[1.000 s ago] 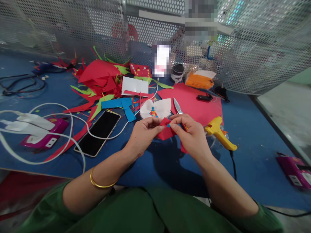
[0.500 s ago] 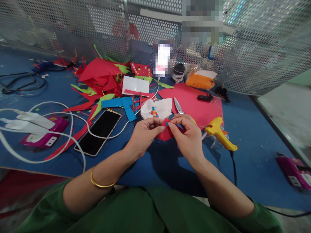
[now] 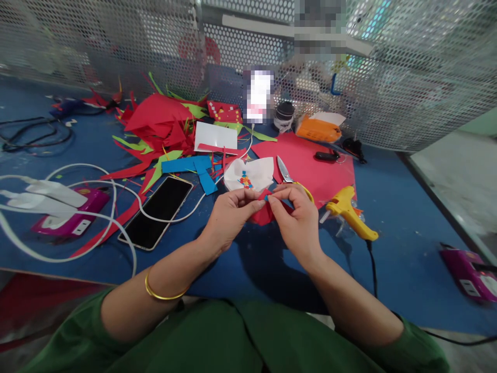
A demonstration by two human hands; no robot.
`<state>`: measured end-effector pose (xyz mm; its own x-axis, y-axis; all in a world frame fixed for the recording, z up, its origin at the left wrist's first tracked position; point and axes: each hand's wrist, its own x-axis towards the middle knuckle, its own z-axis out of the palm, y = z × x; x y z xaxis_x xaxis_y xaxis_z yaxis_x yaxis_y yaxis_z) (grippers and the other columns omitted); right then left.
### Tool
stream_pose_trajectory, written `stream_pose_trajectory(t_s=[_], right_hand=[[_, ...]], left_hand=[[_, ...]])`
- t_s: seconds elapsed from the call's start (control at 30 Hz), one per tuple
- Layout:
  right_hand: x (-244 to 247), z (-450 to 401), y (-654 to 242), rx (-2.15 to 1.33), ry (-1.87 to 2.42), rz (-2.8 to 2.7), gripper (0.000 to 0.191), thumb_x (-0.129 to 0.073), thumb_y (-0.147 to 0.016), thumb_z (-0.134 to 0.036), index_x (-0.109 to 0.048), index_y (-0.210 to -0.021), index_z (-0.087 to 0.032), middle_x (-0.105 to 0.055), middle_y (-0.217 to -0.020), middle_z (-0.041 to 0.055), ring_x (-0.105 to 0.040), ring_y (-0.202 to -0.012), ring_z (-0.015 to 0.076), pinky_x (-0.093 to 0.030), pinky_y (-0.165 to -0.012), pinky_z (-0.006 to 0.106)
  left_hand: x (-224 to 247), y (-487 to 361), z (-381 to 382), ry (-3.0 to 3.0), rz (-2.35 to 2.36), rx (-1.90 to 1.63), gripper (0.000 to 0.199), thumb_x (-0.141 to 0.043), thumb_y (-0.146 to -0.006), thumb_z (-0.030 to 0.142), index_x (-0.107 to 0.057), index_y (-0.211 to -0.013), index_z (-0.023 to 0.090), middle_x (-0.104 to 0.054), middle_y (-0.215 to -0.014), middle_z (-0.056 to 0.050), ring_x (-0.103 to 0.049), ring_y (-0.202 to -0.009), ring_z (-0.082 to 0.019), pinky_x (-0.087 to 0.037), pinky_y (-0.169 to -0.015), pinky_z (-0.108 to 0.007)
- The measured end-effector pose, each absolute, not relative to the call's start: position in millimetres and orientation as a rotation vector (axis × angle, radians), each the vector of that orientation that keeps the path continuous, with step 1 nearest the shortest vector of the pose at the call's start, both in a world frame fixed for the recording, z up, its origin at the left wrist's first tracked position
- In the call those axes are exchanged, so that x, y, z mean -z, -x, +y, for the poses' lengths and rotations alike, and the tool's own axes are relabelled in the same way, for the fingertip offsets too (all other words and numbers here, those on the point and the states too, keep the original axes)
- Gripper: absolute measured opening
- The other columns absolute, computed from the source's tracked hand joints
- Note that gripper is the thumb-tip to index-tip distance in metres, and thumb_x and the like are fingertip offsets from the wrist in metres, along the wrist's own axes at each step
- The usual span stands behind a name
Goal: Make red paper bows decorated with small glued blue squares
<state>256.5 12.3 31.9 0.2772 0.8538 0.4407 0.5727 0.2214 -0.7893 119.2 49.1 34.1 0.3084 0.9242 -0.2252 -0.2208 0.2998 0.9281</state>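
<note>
Starting at the lower edge of the frame, we note a round gold-coloured bangle (image 3: pixel 166 296) on the left forearm (image 3: pixel 134 308). At frame centre, above the blue tabletop (image 3: pixel 415 259), we locate a small angular red paper piece (image 3: pixel 262 213) between both hands. The left hand (image 3: pixel 229 217) is nearly closed and grips this piece between thumb and fingers. The right hand (image 3: pixel 297 223) is partly curled; its thumb and forefinger meet the piece's upper part at a small blue paper chip (image 3: pixel 266 198). We cannot tell whether they pinch the chip or press it. Left of centre we see a flat black-screened phone (image 3: pixel 157 212) lying slantwise; right of centre, a yellow plastic glue gun (image 3: pixel 351 213) with a black cord (image 3: pixel 371 264). Just beyond the hands we identify a white paper sheet (image 3: pixel 262 171) bearing small coloured chips (image 3: pixel 245 180), and metal-bladed scissors (image 3: pixel 285 172) with yellow handles. Farther up lie blue paper strips (image 3: pixel 184 165), left, and a large red paper sheet (image 3: pixel 298 150), right. At upper centre we find a black-capped jar (image 3: pixel 284 116); behind it stands a perforated metal screen (image 3: pixel 399 88).
</note>
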Motion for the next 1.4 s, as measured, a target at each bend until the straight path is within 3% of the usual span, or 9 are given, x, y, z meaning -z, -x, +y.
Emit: stream_pose_trajectory(t_s=[0.33,0.43,0.6,0.87,1.1,1.4], right_hand=[[-33,11,-259,-0.292,1.478,-1.447,0.01,-0.062,-0.086,-0.02,-0.062,-0.076,-0.023,-0.067,-0.087,0.0038,-0.064,-0.09,0.0207,-0.05,-0.085,0.04],[-38,11,-265,-0.401,1.505,-1.411,0.004,-0.062,-0.087,-0.025,-0.065,-0.087,-0.023,-0.071,-0.092,0.0034,-0.066,-0.09,0.0203,-0.051,-0.085,0.039],[-45,15,-274,-0.657,1.466,-1.321,0.014,-0.067,-0.083,-0.027,-0.066,-0.096,-0.02,-0.074,-0.092,0.0038,-0.069,-0.088,0.0184,-0.053,-0.084,0.036],[-41,19,-274,-0.833,1.418,-1.259,0.024,-0.074,-0.074,-0.028,-0.064,-0.094,-0.019,-0.071,-0.091,0.0032,-0.068,-0.089,0.018,-0.052,-0.086,0.037],[-40,18,-272,-0.793,1.474,-1.252,0.019,-0.072,-0.075,-0.026,-0.065,-0.091,-0.019,-0.068,-0.082,0.0007,-0.064,-0.08,0.0156,-0.051,-0.079,0.034],[-45,17,-273,-0.876,1.449,-1.237,0.023,-0.069,-0.078,-0.03,-0.065,-0.096,-0.017,-0.069,-0.089,0.004,-0.065,-0.086,0.0167,-0.051,-0.081,0.034]], left_hand=[[-33,-120,49,-0.948,0.965,-0.952,0.026,-0.085,-0.062,0.03,-0.072,-0.076,0.013,-0.068,-0.07,0.0,-0.059,-0.062,-0.01,-0.048,-0.062,-0.023],[-34,-120,49,-0.945,0.976,-0.949,0.026,-0.085,-0.062,0.03,-0.072,-0.076,0.013,-0.069,-0.07,0.0,-0.06,-0.062,-0.01,-0.048,-0.062,-0.023],[-36,-119,48,-0.963,0.968,-0.926,0.024,-0.086,-0.062,0.029,-0.074,-0.076,0.014,-0.069,-0.069,0.0,-0.057,-0.059,-0.009,-0.047,-0.057,-0.022],[-35,-117,49,-1.049,0.961,-0.899,0.021,-0.083,-0.066,0.029,-0.075,-0.078,0.013,-0.068,-0.068,0.001,-0.055,-0.058,-0.008,-0.044,-0.055,-0.02],[-34,-117,50,-1.05,0.963,-0.88,0.024,-0.082,-0.067,0.03,-0.075,-0.08,0.012,-0.068,-0.069,0.001,-0.055,-0.058,-0.008,-0.043,-0.054,-0.018],[-35,-117,50,-1.082,0.974,-0.854,0.021,-0.079,-0.069,0.032,-0.074,-0.078,0.013,-0.066,-0.068,0.002,-0.054,-0.057,-0.008,-0.047,-0.054,-0.02]])
